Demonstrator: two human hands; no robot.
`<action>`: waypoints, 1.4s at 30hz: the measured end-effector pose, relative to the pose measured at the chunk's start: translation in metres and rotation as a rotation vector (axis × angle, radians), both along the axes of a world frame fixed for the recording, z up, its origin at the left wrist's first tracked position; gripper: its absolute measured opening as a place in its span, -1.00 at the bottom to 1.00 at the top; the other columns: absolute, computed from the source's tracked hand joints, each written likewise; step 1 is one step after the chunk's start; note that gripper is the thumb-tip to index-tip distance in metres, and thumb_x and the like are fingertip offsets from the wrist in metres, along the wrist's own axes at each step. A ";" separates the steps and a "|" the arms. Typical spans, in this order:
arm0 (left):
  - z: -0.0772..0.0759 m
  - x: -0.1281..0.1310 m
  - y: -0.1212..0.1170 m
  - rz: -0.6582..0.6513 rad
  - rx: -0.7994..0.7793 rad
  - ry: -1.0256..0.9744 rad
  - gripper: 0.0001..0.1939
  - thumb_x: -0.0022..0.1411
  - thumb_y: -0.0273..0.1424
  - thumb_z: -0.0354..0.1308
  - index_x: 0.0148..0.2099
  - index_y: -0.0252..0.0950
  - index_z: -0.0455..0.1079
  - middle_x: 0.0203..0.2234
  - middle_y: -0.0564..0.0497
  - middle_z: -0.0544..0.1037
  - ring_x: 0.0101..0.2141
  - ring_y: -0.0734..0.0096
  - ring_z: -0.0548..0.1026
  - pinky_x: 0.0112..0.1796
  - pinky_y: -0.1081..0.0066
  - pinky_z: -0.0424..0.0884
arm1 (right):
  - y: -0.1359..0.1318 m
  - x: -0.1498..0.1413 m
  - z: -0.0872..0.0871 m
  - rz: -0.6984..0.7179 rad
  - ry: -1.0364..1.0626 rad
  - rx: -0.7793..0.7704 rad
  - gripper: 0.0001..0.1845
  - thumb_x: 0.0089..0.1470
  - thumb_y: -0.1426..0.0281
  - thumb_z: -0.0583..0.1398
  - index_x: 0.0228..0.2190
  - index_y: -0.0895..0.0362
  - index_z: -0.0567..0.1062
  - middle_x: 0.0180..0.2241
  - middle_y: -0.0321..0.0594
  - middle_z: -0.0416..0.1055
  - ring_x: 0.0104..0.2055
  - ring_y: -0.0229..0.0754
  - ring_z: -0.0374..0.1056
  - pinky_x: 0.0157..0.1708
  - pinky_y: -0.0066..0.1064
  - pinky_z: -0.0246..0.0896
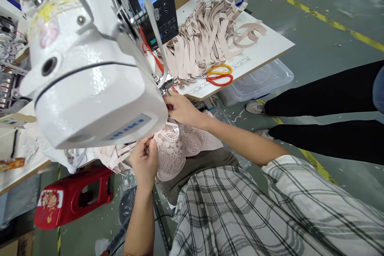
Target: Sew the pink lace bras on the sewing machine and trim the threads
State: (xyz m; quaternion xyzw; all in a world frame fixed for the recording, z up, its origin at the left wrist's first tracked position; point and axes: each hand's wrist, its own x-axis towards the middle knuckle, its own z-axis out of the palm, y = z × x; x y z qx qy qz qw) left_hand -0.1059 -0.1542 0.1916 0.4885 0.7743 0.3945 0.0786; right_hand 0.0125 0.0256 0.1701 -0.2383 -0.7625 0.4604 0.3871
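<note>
A pale pink lace bra (pixel 171 150) hangs at the near edge of the work surface, over my lap, beneath the white sewing machine head (pixel 99 100). My left hand (pixel 145 160) is closed at the left side of the bra, thumb and fingers pinching its edge just under the machine head. My right hand (pixel 184 108) is above the bra, close by the metal parts under the machine's right end. Its fingers are curled in; the fingertips are partly hidden, and what they grip does not show clearly. The needle is out of sight behind the machine head.
A heap of beige fabric strips (pixel 207 36) lies on the white table (pixel 270 44), beside scissors (pixel 220 75) with yellow and red handles. A control panel (pixel 156 4) stands behind. A red stool (pixel 75 196) is at lower left; another person's legs (pixel 324 92) are at right.
</note>
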 end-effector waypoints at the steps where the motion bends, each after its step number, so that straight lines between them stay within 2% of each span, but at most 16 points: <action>1: 0.001 0.001 -0.001 0.009 -0.007 -0.019 -0.82 0.27 -0.32 0.15 -0.15 -0.28 0.51 -0.33 -0.01 0.62 -0.29 0.38 0.56 -0.26 0.44 0.44 | -0.001 0.002 0.000 0.002 0.010 -0.005 -0.94 0.02 0.48 0.24 -0.47 0.16 0.46 -0.30 -0.23 0.39 -0.23 -0.23 0.29 -0.19 -0.40 0.15; 4: 0.010 0.009 -0.005 0.016 -0.131 -0.134 -0.82 0.27 -0.27 0.16 -0.16 -0.27 0.41 -0.53 0.10 0.52 -0.48 0.46 0.48 -0.39 0.48 0.37 | -0.006 0.013 0.000 0.015 0.037 -0.052 -0.88 0.06 0.41 0.24 -0.49 0.16 0.44 -0.30 -0.25 0.37 -0.31 -0.27 0.26 -0.24 -0.40 0.16; 8: 0.025 0.020 -0.010 -0.151 -0.395 -0.389 -0.76 0.30 -0.16 0.13 -0.22 -0.25 0.35 -0.70 0.23 0.28 -0.67 0.55 0.24 -0.58 0.54 0.15 | -0.018 0.042 0.002 0.044 0.017 -0.196 -0.86 0.08 0.34 0.26 -0.44 0.15 0.47 -0.29 -0.24 0.37 -0.31 -0.27 0.27 -0.27 -0.39 0.21; 12: 0.025 0.024 -0.012 -0.309 -0.412 -0.340 -0.74 0.23 -0.15 0.21 -0.27 -0.25 0.44 -0.52 0.11 0.51 -0.51 0.49 0.42 -0.49 0.53 0.26 | -0.043 0.078 0.011 0.116 0.092 -0.335 -0.85 0.18 0.30 0.22 -0.37 0.13 0.48 -0.27 -0.24 0.40 -0.38 -0.30 0.32 -0.36 -0.41 0.32; 15: 0.011 0.021 -0.017 -0.256 -0.244 0.005 -0.81 0.22 -0.26 0.21 -0.37 -0.26 0.44 -0.54 0.10 0.51 -0.53 0.50 0.40 -0.49 0.51 0.21 | -0.075 0.101 0.015 0.167 0.176 -0.074 -0.87 0.22 0.32 0.20 -0.33 0.09 0.52 -0.25 -0.21 0.47 -0.26 -0.23 0.45 -0.25 -0.36 0.42; 19: -0.012 0.019 -0.023 -0.211 0.170 0.445 -0.78 0.23 -0.38 0.17 -0.48 -0.26 0.39 -0.68 0.12 0.30 -0.60 0.51 0.26 -0.52 0.44 0.06 | -0.116 0.115 0.001 0.298 0.265 0.270 -0.81 0.18 0.45 0.23 -0.14 0.08 0.53 -0.26 -0.21 0.56 -0.17 -0.21 0.52 -0.19 -0.42 0.47; 23: -0.023 0.018 -0.028 -0.213 0.296 0.448 -0.77 0.25 -0.44 0.17 -0.48 -0.26 0.35 -0.69 0.14 0.21 -0.60 0.50 0.20 -0.52 0.44 0.02 | -0.136 0.111 -0.019 0.291 0.331 0.503 -0.79 0.14 0.55 0.22 -0.19 0.09 0.54 -0.23 -0.17 0.56 -0.10 -0.19 0.52 -0.19 -0.40 0.49; 26: -0.022 0.017 -0.032 -0.190 0.282 0.419 -0.76 0.25 -0.47 0.15 -0.49 -0.26 0.35 -0.69 0.14 0.22 -0.60 0.50 0.20 -0.52 0.44 0.03 | -0.139 0.107 -0.023 0.290 0.311 0.419 -0.85 0.14 0.53 0.22 -0.24 0.09 0.54 -0.25 -0.17 0.56 -0.14 -0.19 0.53 -0.21 -0.41 0.50; 29: -0.015 0.028 -0.031 -0.157 0.178 0.302 -0.75 0.27 -0.46 0.11 -0.48 -0.26 0.38 -0.66 0.11 0.31 -0.58 0.50 0.26 -0.50 0.45 0.08 | -0.135 0.111 -0.006 0.288 0.314 0.391 -0.83 0.13 0.49 0.24 -0.22 0.03 0.54 -0.22 -0.18 0.54 -0.15 -0.16 0.52 -0.16 -0.34 0.50; 31: -0.009 0.049 -0.027 -0.225 0.048 0.085 -0.70 0.30 -0.40 0.08 -0.50 -0.26 0.37 -0.65 0.10 0.35 -0.59 0.51 0.26 -0.52 0.47 0.09 | -0.125 0.118 0.016 0.149 0.284 0.294 -0.81 0.12 0.46 0.25 -0.20 -0.03 0.54 -0.15 -0.19 0.51 -0.05 -0.11 0.48 -0.05 -0.23 0.47; 32: -0.007 0.063 -0.024 -0.320 -0.021 -0.057 -0.67 0.32 -0.35 0.06 -0.52 -0.27 0.35 -0.65 0.11 0.34 -0.60 0.51 0.25 -0.54 0.47 0.08 | -0.117 0.122 0.028 0.053 0.280 0.176 -0.81 0.14 0.44 0.24 -0.20 -0.05 0.53 -0.12 -0.20 0.50 -0.04 -0.11 0.46 -0.03 -0.21 0.46; 34: -0.007 0.093 -0.020 -0.619 -0.165 -0.359 -0.62 0.34 -0.26 0.04 -0.53 -0.27 0.31 -0.63 0.11 0.33 -0.58 0.52 0.24 -0.54 0.48 0.11 | -0.096 0.129 0.049 -0.075 0.292 -0.167 -0.88 0.20 0.39 0.19 -0.23 -0.06 0.51 -0.11 -0.26 0.49 -0.18 -0.18 0.48 -0.21 -0.28 0.49; 36: -0.014 0.116 -0.019 -0.808 -0.273 -0.637 -0.63 0.33 -0.16 0.05 -0.45 -0.29 0.32 -0.57 0.08 0.36 -0.53 0.50 0.28 -0.51 0.49 0.20 | -0.072 0.135 0.053 -0.105 0.332 -0.503 -0.95 0.22 0.34 0.18 -0.29 0.00 0.47 -0.20 -0.29 0.50 -0.46 -0.33 0.39 -0.53 -0.46 0.38; 39: -0.040 0.116 -0.026 -0.821 -0.406 -0.773 -0.59 0.33 -0.07 0.00 -0.33 -0.31 0.37 -0.48 0.03 0.43 -0.47 0.46 0.35 -0.48 0.49 0.26 | -0.033 0.146 0.020 -0.252 0.367 -0.818 -0.86 0.05 0.38 0.31 -0.36 0.10 0.43 -0.35 -0.30 0.48 -0.59 -0.43 0.25 -0.66 -0.59 0.22; 41: -0.061 0.092 -0.033 -0.788 -0.494 -0.680 -0.55 0.33 -0.05 -0.02 -0.40 -0.30 0.37 -0.52 0.05 0.42 -0.50 0.45 0.33 -0.49 0.48 0.23 | -0.009 0.158 -0.019 -0.525 0.467 -0.969 -0.76 -0.08 0.50 0.36 -0.45 0.13 0.37 -0.47 -0.34 0.44 -0.61 -0.46 0.21 -0.64 -0.63 0.23; 42: -0.071 0.075 -0.037 -0.766 -0.508 -0.658 -0.56 0.32 -0.06 0.00 -0.42 -0.29 0.37 -0.54 0.06 0.41 -0.51 0.45 0.32 -0.49 0.48 0.22 | 0.001 0.166 -0.039 -0.616 0.493 -0.966 -0.73 -0.07 0.51 0.35 -0.48 0.13 0.32 -0.51 -0.39 0.40 -0.61 -0.48 0.20 -0.62 -0.66 0.24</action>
